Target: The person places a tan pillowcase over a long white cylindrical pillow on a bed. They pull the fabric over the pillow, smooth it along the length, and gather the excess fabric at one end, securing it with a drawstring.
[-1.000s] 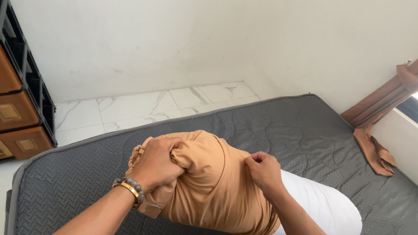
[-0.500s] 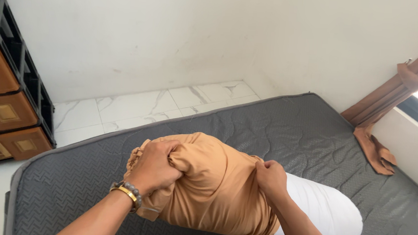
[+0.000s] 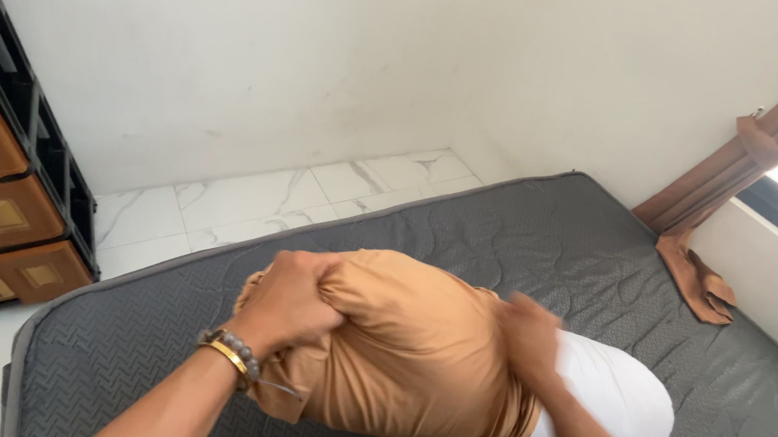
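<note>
A white pillow (image 3: 616, 394) lies on a dark grey mattress (image 3: 545, 240), most of it inside a tan-orange pillowcase (image 3: 416, 350). My left hand (image 3: 286, 298), with a gold bangle and a bead bracelet on the wrist, is clenched on the bunched closed end of the pillowcase at the left. My right hand (image 3: 527, 340) is blurred with motion at the pillowcase's open edge, where the bare white end of the pillow sticks out to the right. Its grip on the fabric is hard to make out.
A black rack with brown drawers (image 3: 1, 206) stands at the left on a white marble-tile floor (image 3: 252, 198). White walls close the corner behind. A brown curtain (image 3: 714, 207) hangs by a window at the right, its end lying on the mattress.
My right hand has slid to the right along the pillowcase, drawing its edge further over the white pillow. My left hand keeps its hold on the bunched end.
</note>
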